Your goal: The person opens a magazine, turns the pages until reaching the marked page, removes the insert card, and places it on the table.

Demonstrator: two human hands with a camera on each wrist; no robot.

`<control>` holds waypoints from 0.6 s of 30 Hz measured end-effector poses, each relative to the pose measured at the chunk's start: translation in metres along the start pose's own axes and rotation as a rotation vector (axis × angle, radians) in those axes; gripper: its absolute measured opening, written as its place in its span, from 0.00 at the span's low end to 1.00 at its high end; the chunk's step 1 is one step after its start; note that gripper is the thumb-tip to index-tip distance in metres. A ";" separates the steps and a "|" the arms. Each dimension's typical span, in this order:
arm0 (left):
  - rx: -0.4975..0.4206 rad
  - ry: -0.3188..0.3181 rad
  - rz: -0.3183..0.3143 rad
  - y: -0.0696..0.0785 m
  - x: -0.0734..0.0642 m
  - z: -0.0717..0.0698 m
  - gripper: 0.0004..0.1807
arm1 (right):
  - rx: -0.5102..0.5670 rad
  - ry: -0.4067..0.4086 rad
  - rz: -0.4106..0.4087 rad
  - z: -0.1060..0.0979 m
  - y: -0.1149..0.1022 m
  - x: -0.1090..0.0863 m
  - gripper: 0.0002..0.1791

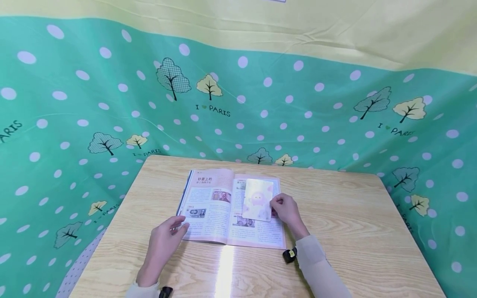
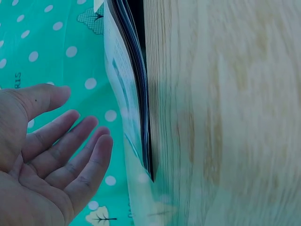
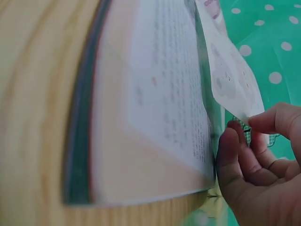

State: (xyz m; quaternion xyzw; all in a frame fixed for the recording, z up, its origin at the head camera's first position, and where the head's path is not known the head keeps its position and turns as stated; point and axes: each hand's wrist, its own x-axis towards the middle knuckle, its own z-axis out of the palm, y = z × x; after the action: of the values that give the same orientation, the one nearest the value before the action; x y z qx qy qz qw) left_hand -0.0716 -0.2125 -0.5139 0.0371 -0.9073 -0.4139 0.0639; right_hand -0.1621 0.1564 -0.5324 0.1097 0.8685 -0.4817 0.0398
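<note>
An open magazine [image 1: 214,229] with printed text and banknote pictures lies on the wooden table. Over its right page is a thin pale card [image 1: 257,198] with a pink cartoon figure on it. My right hand [image 1: 286,209] pinches the card's right edge between thumb and fingers. In the right wrist view, the card [image 3: 233,70] stands tilted up from the page, its corner at the fingertips. My left hand [image 1: 165,242] is by the magazine's lower left edge, fingers relaxed. The left wrist view shows that hand [image 2: 56,155] holding nothing, palm facing the magazine's side [image 2: 134,94].
The light wooden table [image 1: 346,231] extends on both sides of the magazine. Behind it hangs a green cloth [image 1: 223,136] with white dots and printed trees. Small black devices are worn at the left wrist [image 1: 165,292] and right wrist [image 1: 289,255].
</note>
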 end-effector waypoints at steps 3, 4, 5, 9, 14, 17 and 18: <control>-0.008 -0.003 0.000 0.000 0.000 0.001 0.16 | 0.049 0.006 0.019 -0.002 0.001 0.000 0.03; -0.012 -0.006 -0.001 0.000 0.000 0.001 0.15 | 0.067 0.006 0.022 -0.002 0.002 0.000 0.03; -0.015 -0.008 -0.002 0.000 0.001 0.001 0.15 | 0.082 0.009 0.025 -0.002 0.003 0.001 0.04; -0.019 -0.016 -0.002 0.001 0.001 0.000 0.15 | 0.176 0.005 0.044 -0.005 0.006 0.001 0.08; 0.014 -0.003 0.029 0.003 0.000 0.001 0.15 | 0.322 -0.023 0.072 -0.009 0.012 0.002 0.16; 0.073 0.014 0.088 0.004 -0.001 0.003 0.16 | 0.403 -0.048 0.083 -0.012 0.014 0.002 0.15; 0.097 0.020 0.118 0.005 -0.002 0.004 0.16 | 0.427 -0.054 0.087 -0.014 0.015 0.002 0.14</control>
State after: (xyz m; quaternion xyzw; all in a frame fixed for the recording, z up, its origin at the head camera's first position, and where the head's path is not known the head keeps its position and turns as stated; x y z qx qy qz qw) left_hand -0.0704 -0.2061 -0.5128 -0.0089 -0.9263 -0.3644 0.0954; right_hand -0.1598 0.1759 -0.5378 0.1400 0.7399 -0.6553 0.0597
